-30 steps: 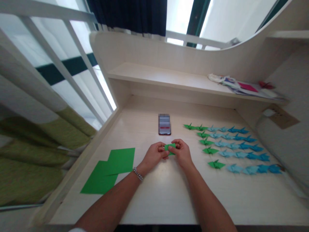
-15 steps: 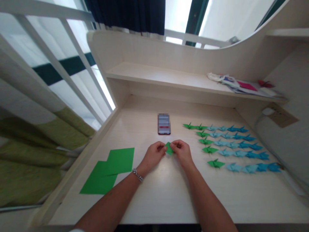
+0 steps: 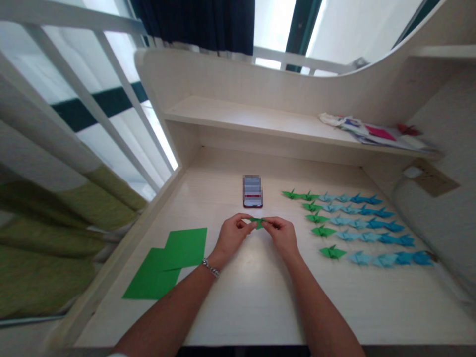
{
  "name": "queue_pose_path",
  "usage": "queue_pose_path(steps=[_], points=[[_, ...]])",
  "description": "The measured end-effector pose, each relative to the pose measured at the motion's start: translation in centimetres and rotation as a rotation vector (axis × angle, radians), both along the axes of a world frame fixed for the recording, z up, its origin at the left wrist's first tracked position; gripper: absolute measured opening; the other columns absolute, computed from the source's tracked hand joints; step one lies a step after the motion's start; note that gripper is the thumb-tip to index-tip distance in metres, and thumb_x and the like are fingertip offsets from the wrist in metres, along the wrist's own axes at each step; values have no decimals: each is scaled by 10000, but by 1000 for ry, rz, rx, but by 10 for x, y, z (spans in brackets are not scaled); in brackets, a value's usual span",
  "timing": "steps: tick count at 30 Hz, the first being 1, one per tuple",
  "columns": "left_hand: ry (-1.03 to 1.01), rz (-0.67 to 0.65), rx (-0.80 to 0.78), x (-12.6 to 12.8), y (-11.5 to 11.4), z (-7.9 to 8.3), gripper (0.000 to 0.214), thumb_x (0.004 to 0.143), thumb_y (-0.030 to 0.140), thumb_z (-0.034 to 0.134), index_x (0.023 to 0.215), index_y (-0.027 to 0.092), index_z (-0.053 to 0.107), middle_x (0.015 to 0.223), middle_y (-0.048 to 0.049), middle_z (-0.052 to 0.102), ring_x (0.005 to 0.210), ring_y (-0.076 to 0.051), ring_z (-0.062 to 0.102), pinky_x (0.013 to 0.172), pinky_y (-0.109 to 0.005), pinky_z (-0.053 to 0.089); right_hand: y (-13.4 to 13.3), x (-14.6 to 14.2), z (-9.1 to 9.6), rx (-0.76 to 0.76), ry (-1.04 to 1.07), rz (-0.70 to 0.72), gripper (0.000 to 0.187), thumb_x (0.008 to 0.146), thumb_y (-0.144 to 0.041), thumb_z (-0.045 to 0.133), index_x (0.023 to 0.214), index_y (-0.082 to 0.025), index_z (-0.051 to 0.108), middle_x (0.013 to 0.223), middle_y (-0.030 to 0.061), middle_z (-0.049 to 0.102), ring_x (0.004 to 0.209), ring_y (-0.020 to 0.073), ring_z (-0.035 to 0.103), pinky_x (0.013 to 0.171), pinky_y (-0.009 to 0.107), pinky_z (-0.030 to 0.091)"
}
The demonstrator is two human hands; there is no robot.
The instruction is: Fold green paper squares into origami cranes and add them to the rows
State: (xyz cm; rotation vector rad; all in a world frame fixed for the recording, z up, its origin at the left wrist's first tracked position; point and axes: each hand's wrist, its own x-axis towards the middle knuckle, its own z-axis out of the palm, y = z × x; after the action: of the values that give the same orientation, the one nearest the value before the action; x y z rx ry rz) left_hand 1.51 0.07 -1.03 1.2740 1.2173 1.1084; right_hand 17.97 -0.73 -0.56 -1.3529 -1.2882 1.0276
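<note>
A small folded green paper piece [image 3: 258, 221] is held between both hands just above the pale desk [image 3: 260, 292]. My left hand [image 3: 232, 234] pinches its left end, a bracelet on that wrist. My right hand [image 3: 281, 234] pinches its right end. The two hands nearly meet at the paper, a short way in front of a phone [image 3: 253, 191] lying flat on the desk.
Green paper sheets [image 3: 167, 263] lie at the front left. Rows of green and blue paper cranes [image 3: 357, 228] cover the right of the desk. A shelf [image 3: 260, 119] at the back carries papers [image 3: 372, 133] at its right end. A curtain hangs left.
The green piece has been drawn out flatter and wider between the fingertips. Both hands have shifted slightly away from me and spread a little apart.
</note>
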Motion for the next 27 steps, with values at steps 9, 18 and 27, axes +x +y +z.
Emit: queue_pose_path(steps=[9, 18, 27], points=[[-297, -39, -145, 3, 0, 3, 427, 645, 367, 754, 972, 118, 636, 731, -69, 697, 638, -162, 651, 609, -268, 512, -1, -6, -3, -39, 199, 73, 230, 657, -289, 699, 868, -209, 742, 799, 50, 724, 691, 183, 626, 680, 327, 503], [-312, -29, -88, 3, 2, -1, 392, 637, 338, 766, 938, 115, 650, 717, -55, 686, 629, -141, 628, 598, -256, 506, -1, -6, -5, -36, 226, 93, 224, 667, -292, 707, 870, -205, 743, 783, 54, 722, 698, 187, 627, 690, 337, 500], [-307, -41, -60, 2, 2, -2, 373, 649, 307, 760, 952, 119, 647, 733, -55, 686, 647, -147, 625, 608, -265, 500, -2, -6, -4, -22, 244, 110, 205, 687, -287, 703, 865, -193, 741, 764, 54, 718, 702, 186, 633, 671, 319, 498]])
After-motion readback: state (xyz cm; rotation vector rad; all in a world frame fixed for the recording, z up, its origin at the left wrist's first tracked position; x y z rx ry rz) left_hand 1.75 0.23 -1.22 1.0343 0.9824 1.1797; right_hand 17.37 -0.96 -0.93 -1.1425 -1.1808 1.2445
